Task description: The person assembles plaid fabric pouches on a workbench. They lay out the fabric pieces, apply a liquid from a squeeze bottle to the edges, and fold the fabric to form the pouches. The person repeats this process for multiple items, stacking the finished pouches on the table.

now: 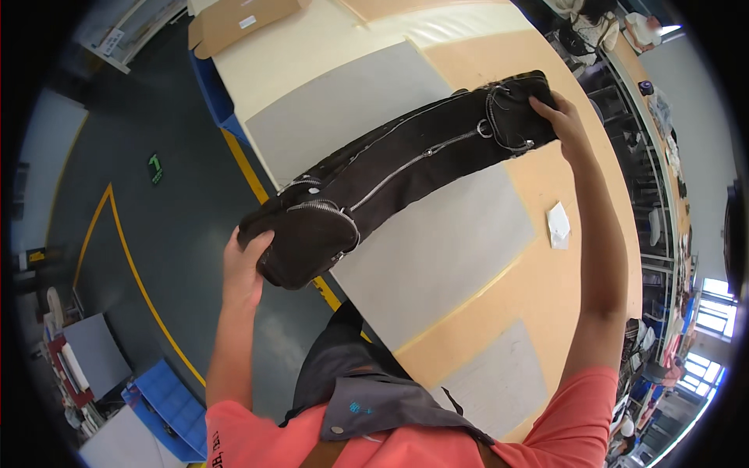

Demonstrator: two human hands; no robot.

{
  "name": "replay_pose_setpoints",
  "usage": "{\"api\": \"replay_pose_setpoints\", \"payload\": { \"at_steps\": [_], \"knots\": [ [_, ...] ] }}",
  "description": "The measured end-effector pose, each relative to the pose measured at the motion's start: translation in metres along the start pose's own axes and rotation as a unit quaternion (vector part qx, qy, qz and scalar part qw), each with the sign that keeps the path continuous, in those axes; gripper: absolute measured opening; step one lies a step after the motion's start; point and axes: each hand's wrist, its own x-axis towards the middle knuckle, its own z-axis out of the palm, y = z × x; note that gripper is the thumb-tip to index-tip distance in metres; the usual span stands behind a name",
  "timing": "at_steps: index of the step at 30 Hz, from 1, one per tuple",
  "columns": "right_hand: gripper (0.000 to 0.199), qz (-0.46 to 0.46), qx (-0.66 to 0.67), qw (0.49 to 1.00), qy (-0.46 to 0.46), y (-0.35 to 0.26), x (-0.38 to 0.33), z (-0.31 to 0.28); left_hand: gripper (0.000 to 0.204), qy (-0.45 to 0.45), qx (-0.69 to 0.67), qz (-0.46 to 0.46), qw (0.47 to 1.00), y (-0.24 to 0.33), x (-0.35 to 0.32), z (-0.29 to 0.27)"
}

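Observation:
A long black fabric bag (421, 148) with silver zippers stretches at a slant across the table. A rounded zippered pocket sits at each end, and a metal ring shows near the right one. My left hand (246, 264) grips the near left end, its thumb on top, out past the table's edge. At the far right end my right hand (563, 125) is closed on the bag, with the thumb over the pocket and the other fingers mostly hidden. What lies under the bag I cannot see.
Grey sheets (460, 249) are taped onto the tan table (437, 343). A white paper tag (558, 225) lies to the right of the bag. Cardboard (242, 23) rests at the far left corner, above a blue bin (211, 90). People and cluttered benches line the right side.

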Motion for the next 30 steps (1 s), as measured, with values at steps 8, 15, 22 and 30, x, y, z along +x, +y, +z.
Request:
{"api": "replay_pose_setpoints", "payload": {
  "at_steps": [8, 15, 22, 30],
  "knots": [
    [0.039, 0.043, -0.027, 0.993, 0.109, 0.190, 0.078, 0.092, 0.043, 0.016, 0.055, -0.047, 0.997, -0.075, 0.071, 0.001],
    [0.047, 0.069, -0.085, 0.987, 0.116, 0.193, 0.087, 0.084, 0.061, 0.001, 0.060, -0.087, 0.994, -0.060, 0.080, -0.001],
    [0.055, 0.032, -0.173, 0.944, 0.278, 0.140, 0.061, 0.098, 0.062, 0.034, 0.218, 0.010, 0.975, -0.059, 0.091, -0.027],
    [0.036, -0.037, -0.074, 0.947, 0.311, 0.184, -0.163, 0.010, 0.041, 0.064, 0.402, 0.375, 0.833, -0.037, 0.018, 0.055]
  ]
}}
